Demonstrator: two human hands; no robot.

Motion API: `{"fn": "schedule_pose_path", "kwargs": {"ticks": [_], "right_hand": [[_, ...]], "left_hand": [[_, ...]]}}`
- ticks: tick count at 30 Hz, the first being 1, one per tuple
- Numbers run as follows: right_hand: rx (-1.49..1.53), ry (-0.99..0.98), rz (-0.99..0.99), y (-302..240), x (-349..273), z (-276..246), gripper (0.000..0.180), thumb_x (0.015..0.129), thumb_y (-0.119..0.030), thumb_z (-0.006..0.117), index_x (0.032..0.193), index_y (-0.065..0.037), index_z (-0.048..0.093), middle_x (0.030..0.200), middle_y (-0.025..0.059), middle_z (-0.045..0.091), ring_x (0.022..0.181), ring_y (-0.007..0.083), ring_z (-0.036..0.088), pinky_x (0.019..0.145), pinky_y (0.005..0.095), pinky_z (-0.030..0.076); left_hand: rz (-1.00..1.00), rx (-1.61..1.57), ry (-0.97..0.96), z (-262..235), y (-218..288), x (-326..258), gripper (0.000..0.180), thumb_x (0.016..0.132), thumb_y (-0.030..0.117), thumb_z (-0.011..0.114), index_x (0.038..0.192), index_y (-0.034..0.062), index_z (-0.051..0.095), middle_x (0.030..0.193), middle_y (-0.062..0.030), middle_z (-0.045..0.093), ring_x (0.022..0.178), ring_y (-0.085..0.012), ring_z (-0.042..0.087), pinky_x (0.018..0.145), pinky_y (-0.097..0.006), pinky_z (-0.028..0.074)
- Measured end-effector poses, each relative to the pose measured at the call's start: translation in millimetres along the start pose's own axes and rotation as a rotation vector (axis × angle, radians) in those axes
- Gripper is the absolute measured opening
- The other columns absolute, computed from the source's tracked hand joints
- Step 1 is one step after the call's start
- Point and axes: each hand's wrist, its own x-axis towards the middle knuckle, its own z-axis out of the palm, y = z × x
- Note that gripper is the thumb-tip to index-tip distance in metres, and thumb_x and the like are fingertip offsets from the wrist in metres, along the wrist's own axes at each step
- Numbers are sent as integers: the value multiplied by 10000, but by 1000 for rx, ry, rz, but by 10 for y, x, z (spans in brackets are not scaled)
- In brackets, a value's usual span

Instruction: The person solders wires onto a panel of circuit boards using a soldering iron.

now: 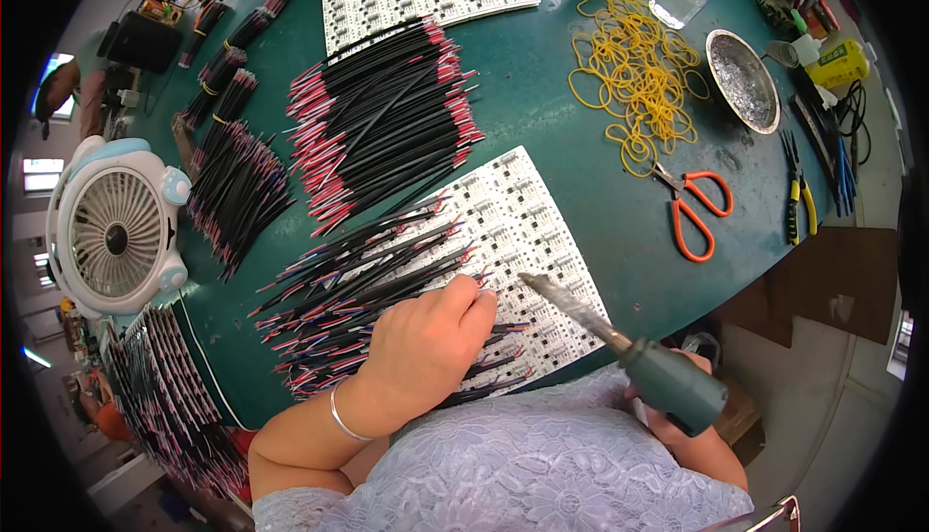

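Head view: soldering iron (619, 343) tip just beside left-hand fingers (474, 292).

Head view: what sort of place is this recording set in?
Most likely a small electronics assembly bench. The right hand holds a soldering iron over a white circuit board panel, the left hand rests on loose black wires, and more wire bundles cover the green table.

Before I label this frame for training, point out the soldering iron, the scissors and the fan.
soldering iron (668, 382), head view, green handle
scissors (699, 211), head view, orange handles
fan (116, 237), head view, front grille
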Motion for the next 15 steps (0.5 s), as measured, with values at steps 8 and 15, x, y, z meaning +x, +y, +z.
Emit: {"fn": "schedule_pose_path", "kwargs": {"ticks": [8, 15], "right_hand": [[354, 123, 227, -45, -106, 45, 501, 901, -402, 661, 1151, 24, 574, 1036, 142, 647, 670, 203, 649, 633, 335, 518], [121, 92, 55, -46, 2, 71, 296, 901, -260, 621, 1049, -5, 598, 862, 85, 666, 644, 185, 635, 653, 321, 498]], "left_hand": [[47, -17, 82, 42, -29, 20, 199, 763, 33, 675, 960, 48, 687, 806, -48, 547, 580, -203, 579, 483, -315, 465], [76, 5, 79, 23, -13, 11, 204, 758, 42, 678, 961, 56, 689, 807, -45, 553, 582, -204, 576, 482, -314, 465]]}}
